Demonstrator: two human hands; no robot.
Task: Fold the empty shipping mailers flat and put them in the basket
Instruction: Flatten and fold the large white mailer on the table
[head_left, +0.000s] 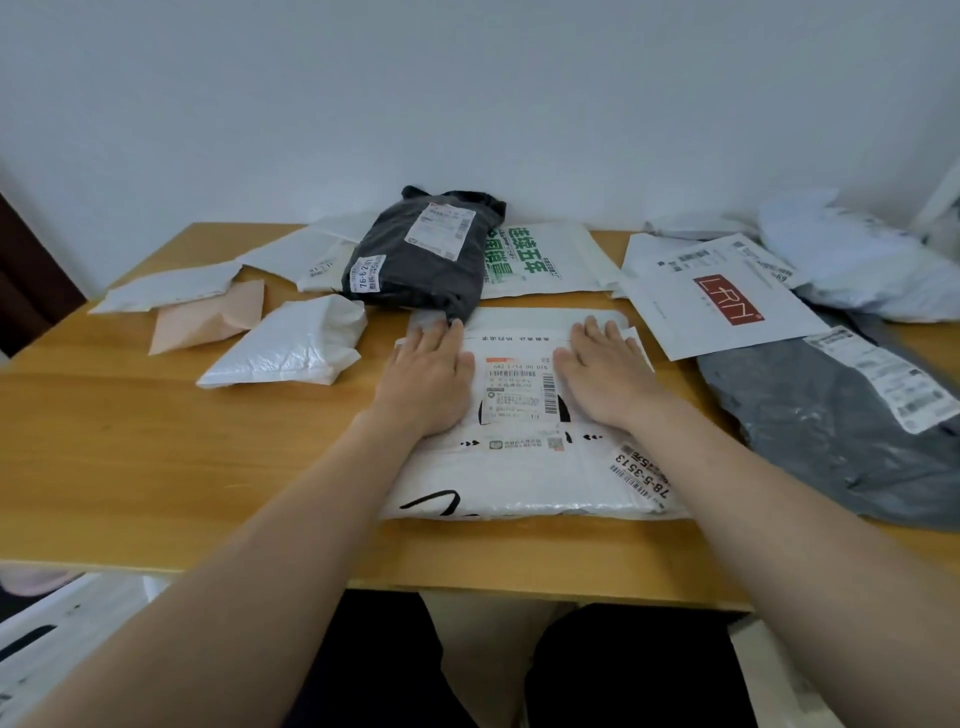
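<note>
**White plastic, pinned flat but apt to spring back**

Pressing down on the white mailer (524, 467) at centre frame, on the wooden counter (156, 441). Left hand (431, 379) and right hand (605, 374) both open, palms flat and fingers straight, either side of the shipping label. Gripping nothing.

Likely to puff up again once released, with air trapped in the padded skin. Could also skate toward the near edge: slick plastic on smooth wood.

Just beside the left fingertips, perhaps touching: the black mailer (415, 265), easily dragged along during a fold. Close on the right, the grey mailer (831, 426), liable to get its edge caught.

Possibly the basket: a white slotted thing (67, 618) at lower left, below counter level. Easy to miss with a mailer springing open on the way down.
</note>
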